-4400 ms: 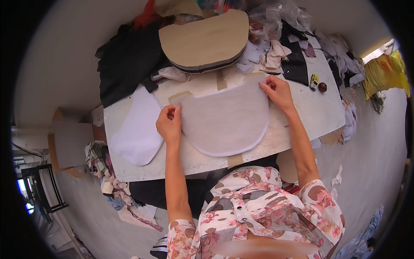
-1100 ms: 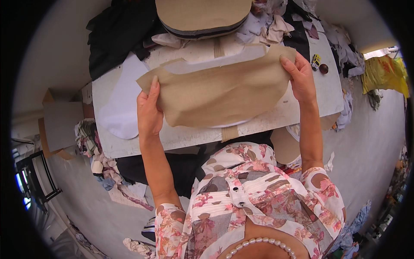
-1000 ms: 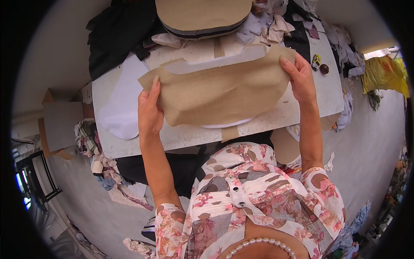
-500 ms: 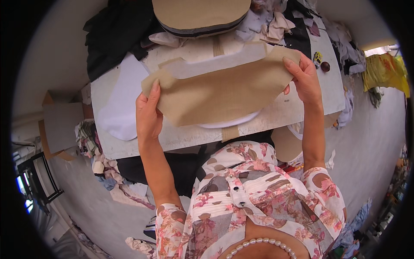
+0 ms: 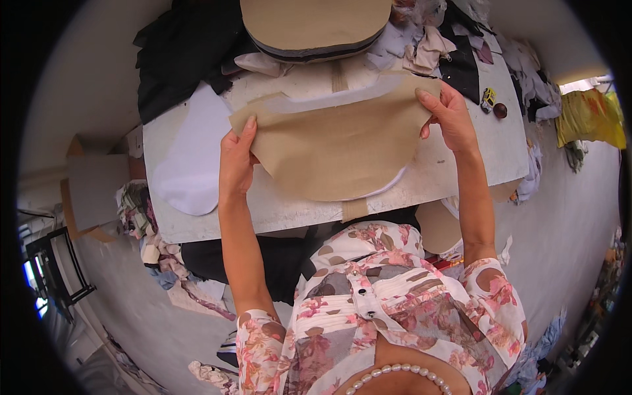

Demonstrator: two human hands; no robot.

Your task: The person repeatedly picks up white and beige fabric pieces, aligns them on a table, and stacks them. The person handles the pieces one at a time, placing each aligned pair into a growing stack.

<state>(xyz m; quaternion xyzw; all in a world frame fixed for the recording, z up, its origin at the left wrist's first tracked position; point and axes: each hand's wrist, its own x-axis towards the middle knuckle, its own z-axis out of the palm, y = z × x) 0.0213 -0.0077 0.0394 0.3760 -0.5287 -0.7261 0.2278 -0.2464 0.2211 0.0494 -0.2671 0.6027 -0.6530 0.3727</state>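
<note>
A tan cut fabric piece [image 5: 339, 151] is stretched above the table between my hands. Its left upper corner is pinched between the thumb and fingers of my left hand [image 5: 237, 161]. At the opposite corner, my right hand [image 5: 451, 120] grips the cloth in the same way. Beneath it lies a similarly shaped white piece [image 5: 336, 99], mostly covered, with its upper band and lower right rim showing. Another white fabric piece [image 5: 189, 161] rests flat on the table, to the left of my left hand.
The pale table [image 5: 454, 168] has a thick stack of tan pieces [image 5: 313, 26] at its far side. Black cloth [image 5: 187, 56] lies far left, scraps [image 5: 428, 49] far right. A toy car [image 5: 488, 99] and a dark round object [image 5: 500, 110] sit beyond my right hand.
The tan piece's lower edge has dropped toward me, covering more of the white piece. My hands have come slightly closer together, still holding the corners.
</note>
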